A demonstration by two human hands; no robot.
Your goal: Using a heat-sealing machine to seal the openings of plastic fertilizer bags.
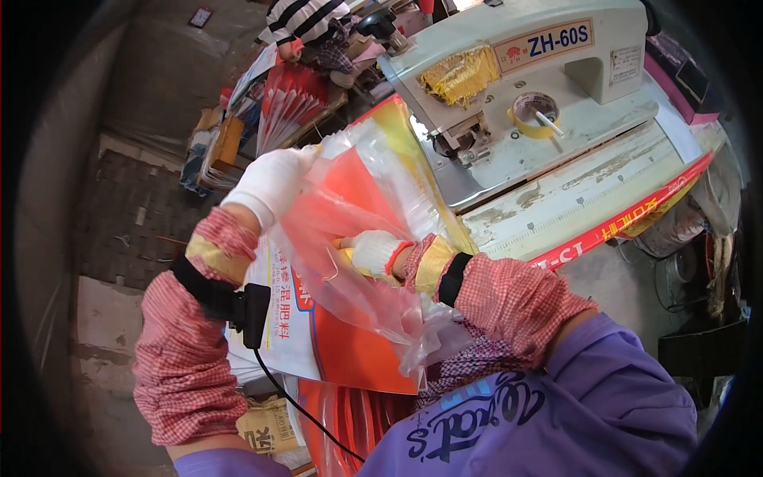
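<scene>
A thin clear plastic bag (326,230) stretches across my lap between my two white-gloved hands. My left hand (276,181) is closed on its upper edge, near the top of the pile, with the fingertips partly hidden. My right hand (377,253), in a glove with a red cuff edge, is bent in at the middle of the plastic, its fingers closed on it. Beneath the plastic lies a printed white and orange-red sack (350,350). More sacks and clear liners (377,151) are stacked just beyond, up against a sewing machine.
The large grey-green sewing machine (556,87) fills the upper right, with a tape roll (534,114) on its bed. Folded red sacks (290,99) sit at the far left, near a person in a striped top (310,20). A black cable (290,397) hangs from my left forearm.
</scene>
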